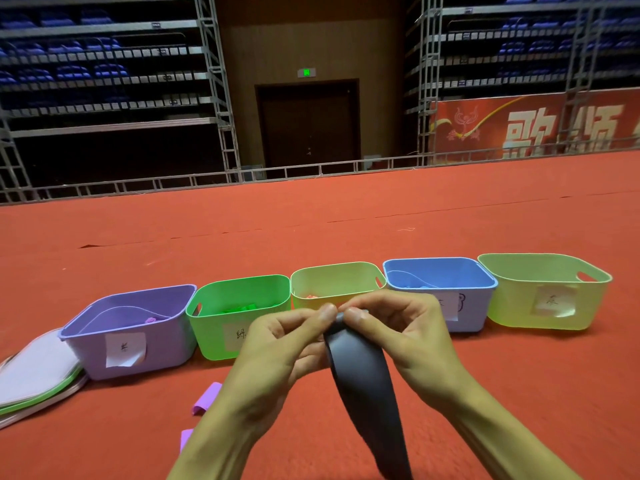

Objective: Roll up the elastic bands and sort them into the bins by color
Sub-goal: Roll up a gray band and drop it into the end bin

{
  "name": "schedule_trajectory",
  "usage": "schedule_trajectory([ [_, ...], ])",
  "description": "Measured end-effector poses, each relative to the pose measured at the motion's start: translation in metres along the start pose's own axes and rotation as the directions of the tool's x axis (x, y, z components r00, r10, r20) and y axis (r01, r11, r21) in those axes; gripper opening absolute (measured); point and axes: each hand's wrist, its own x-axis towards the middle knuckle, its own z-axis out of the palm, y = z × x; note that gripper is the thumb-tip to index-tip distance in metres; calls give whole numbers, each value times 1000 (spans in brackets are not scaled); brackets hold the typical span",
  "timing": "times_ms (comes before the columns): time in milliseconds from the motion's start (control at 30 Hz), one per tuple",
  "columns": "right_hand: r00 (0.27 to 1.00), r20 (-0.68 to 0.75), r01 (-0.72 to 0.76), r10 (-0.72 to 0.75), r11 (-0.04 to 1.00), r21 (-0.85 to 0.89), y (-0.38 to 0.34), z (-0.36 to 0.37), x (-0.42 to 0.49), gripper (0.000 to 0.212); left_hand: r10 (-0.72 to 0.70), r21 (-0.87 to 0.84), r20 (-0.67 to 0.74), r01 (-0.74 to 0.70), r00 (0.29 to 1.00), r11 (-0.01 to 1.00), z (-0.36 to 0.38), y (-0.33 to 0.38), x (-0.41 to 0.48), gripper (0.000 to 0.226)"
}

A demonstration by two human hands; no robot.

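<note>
Closest to the lens is the dark elastic band (360,375), a grey-blue strip hanging from mid-frame down to the bottom edge, a bit right of centre. Both hands have it by the top end. The left hand (277,344) pinches it between thumb and curled fingers, and the right hand (408,327) does the same from the other side, with the thumbs almost meeting on top of the band. Can't tell if that end is rolled at all, since the fingers hide it.

Behind the hands, five bins sit in a row across the middle of the frame on the red carpet (485,220). From left to right they are the purple bin (86,355), green bin (211,337), pale yellow bin (304,301), blue bin (467,306) and a bigger yellow-green bin (512,306). The fronts I can see have paper labels with handwriting. There's a little purple roll (150,320) in the purple bin, green stuff in the green one and something orange-pink in the pale yellow one.

Lower left, a stack of flat sheets (34,375) lies right against the purple bin. Two loose purple band pieces (207,398) lie on the carpet just left of the left forearm.
</note>
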Motion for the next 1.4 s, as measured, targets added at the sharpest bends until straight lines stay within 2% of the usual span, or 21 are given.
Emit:
schedule_trajectory([
  [133, 999, -48, -25, 23, 999, -44, 1, 3, -1, 15, 43, 20, -43, -42, 998, 999, -1, 1, 1, 45],
  [200, 995, -49, -84, 82, 995, -50, -1, 3, -1, 18, 90, 26, -55, -89, 994, 996, 0, -1, 0, 42],
  [267, 988, -18, -154, 153, 986, -66, -6, 3, 0, 12, 138, 64, -77, -133, 987, 989, -1, -4, 0, 36],
  [367, 974, -19, -228, 227, 971, -78, -9, 2, 2, 18, 176, 107, -99, -166, 979, 980, -2, -9, -1, 34],
  [500, 960, -20, -280, 280, 957, -78, -11, -1, 3, 8, 220, 194, -163, -188, 962, 963, -6, -14, -1, 30],
  [633, 969, -6, -246, 246, 968, -37, -10, -2, 2, 6, 114, 97, -126, -103, 985, 990, -6, -12, -3, 42],
  [700, 977, -17, -211, 211, 977, -42, -10, -3, 2, 6, 31, 37, -99, -27, 995, 999, -7, -9, -3, 38],
  [767, 982, -27, -187, 186, 980, -67, -9, -3, 1, 6, 1, 49, -74, 2, 997, 999, -8, -7, -2, 34],
  [867, 981, -49, -192, 189, 980, -52, -11, -1, 0, 15, 50, 73, -78, -45, 996, 996, -10, -6, -2, 33],
  [967, 956, -87, -280, 282, 960, 28, -14, -1, -1, 33, 118, 94, -71, -111, 990, 989, -8, -3, -4, 28],
  [1167, 906, -36, -421, 421, 907, 30, -16, 0, -1, 25, 250, 176, -155, -223, 956, 959, -8, -10, -1, 27],
  [1300, 916, -71, -391, 395, 918, 60, -14, 0, -1, 26, 344, 292, -157, -289, 926, 912, -10, -15, 1, 24],
  [1400, 937, -108, -328, 333, 943, 59, -12, 0, -3, 28, 310, 262, -134, -268, 941, 927, -12, -16, 1, 33],
])
